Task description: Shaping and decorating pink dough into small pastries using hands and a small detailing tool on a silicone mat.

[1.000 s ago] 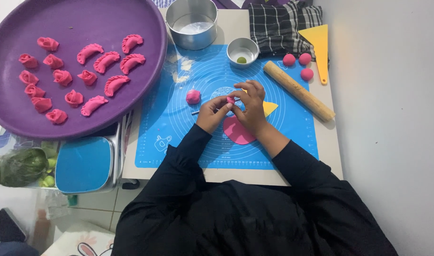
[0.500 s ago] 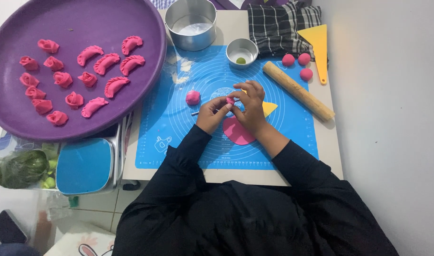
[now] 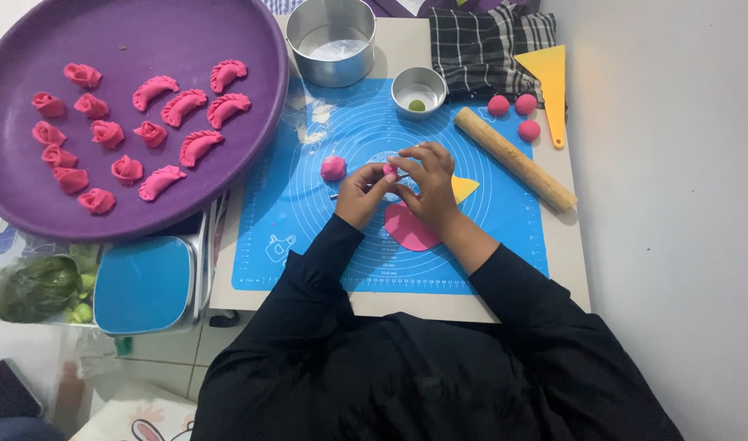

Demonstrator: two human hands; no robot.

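My left hand [image 3: 359,196] and my right hand [image 3: 423,184] meet over the middle of a blue silicone mat [image 3: 308,220]. Between their fingertips they pinch a small pink dough piece [image 3: 388,169]. Under my right wrist lies a flat pink dough disc [image 3: 408,230]. A yellow scraper corner [image 3: 463,189] pokes out beside my right hand. A pink dough ball [image 3: 333,167] rests on the mat just left of my left hand. A thin utensil tip shows by my left thumb, mostly hidden.
A big purple tray [image 3: 227,33] at the left holds several shaped pink dumplings [image 3: 182,106]. At the back stand a metal pot [image 3: 330,41] and a small metal bowl [image 3: 418,90]. A wooden rolling pin [image 3: 515,159], three pink balls [image 3: 512,106], a yellow spatula [image 3: 549,82] and a checked cloth [image 3: 480,41] lie right.
The hands stay in the same spot over the mat; only the fingers shift slightly on the small pink piece.
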